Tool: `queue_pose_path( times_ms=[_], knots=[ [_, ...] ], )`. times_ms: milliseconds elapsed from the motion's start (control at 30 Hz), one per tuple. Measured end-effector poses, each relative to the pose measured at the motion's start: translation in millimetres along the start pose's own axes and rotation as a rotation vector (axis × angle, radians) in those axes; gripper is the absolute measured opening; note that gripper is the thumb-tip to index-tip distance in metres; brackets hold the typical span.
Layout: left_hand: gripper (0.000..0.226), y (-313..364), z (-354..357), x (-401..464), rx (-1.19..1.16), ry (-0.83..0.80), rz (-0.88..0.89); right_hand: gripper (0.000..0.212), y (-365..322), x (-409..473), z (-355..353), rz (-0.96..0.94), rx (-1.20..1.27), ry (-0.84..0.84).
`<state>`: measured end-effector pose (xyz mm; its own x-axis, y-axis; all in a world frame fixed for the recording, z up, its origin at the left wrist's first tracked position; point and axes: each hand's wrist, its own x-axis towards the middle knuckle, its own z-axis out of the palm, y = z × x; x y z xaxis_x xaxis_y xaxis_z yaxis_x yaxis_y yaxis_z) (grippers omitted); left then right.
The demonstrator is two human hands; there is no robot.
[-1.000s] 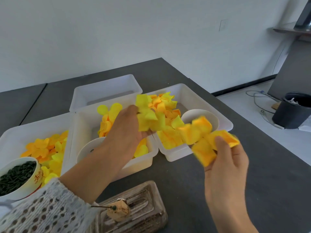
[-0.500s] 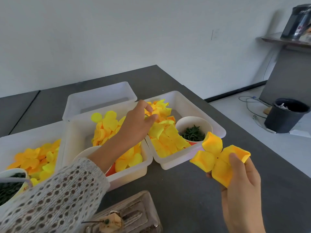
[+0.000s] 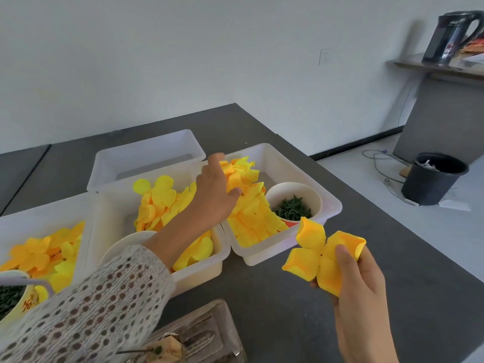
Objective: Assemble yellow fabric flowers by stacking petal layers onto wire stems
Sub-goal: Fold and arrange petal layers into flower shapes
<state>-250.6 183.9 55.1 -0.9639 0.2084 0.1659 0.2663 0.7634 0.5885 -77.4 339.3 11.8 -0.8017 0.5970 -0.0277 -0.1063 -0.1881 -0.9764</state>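
My right hand (image 3: 358,292) holds up a yellow-orange four-lobed petal layer (image 3: 317,255), thumb pressed on its top, above the dark table. My left hand (image 3: 213,195) reaches into the right-hand white bin (image 3: 332,200) and its fingers pinch a few yellow petals (image 3: 235,176) at the top of the pile. A paper cup of green calyx pieces (image 3: 293,210) stands in that same bin. At the bottom edge a wire stem (image 3: 133,351) with a small block on it lies on a brownish tray (image 3: 209,334).
The middle white bin (image 3: 115,213) and the left white bin (image 3: 15,226) hold more yellow petals; an empty-looking bin (image 3: 146,158) stands behind. A bowl of green pieces (image 3: 15,297) is at far left. The table's right edge drops off to a floor with a black bucket (image 3: 434,179).
My left hand has moved further back in the right bin and closed on petals there. My right hand has kept the petal layer, shifting slightly.
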Motion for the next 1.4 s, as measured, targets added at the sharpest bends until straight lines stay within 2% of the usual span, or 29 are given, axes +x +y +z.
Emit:
queue_pose_path(
  times_ms=[100, 167, 267, 367, 533, 733, 867, 1167, 1400],
  knots=[
    [0.039, 15.9, -19.8, -27.4, -0.049, 0.019, 0.207, 0.027, 2.0, -1.5, 5.8, -0.049, -0.054, -0.071],
    [0.02, 30.6, -34.1, -49.8, -0.151, -0.085, 0.347, 0.026, 0.6, -4.4, 13.6, -0.056, -0.073, -0.133],
    [0.012, 45.2, -46.1, -80.0, -0.111, -0.246, 0.523, 0.027, -8.3, -10.9, 28.8, -0.1, -0.076, -0.234],
    [0.006, 47.3, -47.5, -97.1, 0.003, -0.229, 0.578, 0.03, -21.2, -20.8, 42.2, -0.185, -0.074, -0.338],
    [0.022, 47.3, -52.0, -106.1, -0.002, -0.024, 0.552, 0.037, -32.3, -36.1, 54.4, -0.134, -0.038, -0.578],
    [0.028, 49.2, -61.5, -112.1, 0.048, 0.097, 0.465, 0.044, -43.8, -40.7, 50.8, -0.163, -0.076, -0.625],
    [0.024, 49.3, -70.4, -112.4, 0.004, 0.073, 0.416, 0.036, -44.7, -45.2, 51.9, -0.186, -0.105, -0.599],
    [0.016, 47.9, -85.2, -114.6, -0.217, -0.09, 0.244, 0.042, -49.3, -51.9, 51.4, -0.188, -0.15, -0.569],
    [0.016, 48.3, -88.3, -113.5, -0.24, -0.079, 0.234, 0.039, -54.7, -53.8, 50.5, -0.204, -0.148, -0.61]
  ],
)
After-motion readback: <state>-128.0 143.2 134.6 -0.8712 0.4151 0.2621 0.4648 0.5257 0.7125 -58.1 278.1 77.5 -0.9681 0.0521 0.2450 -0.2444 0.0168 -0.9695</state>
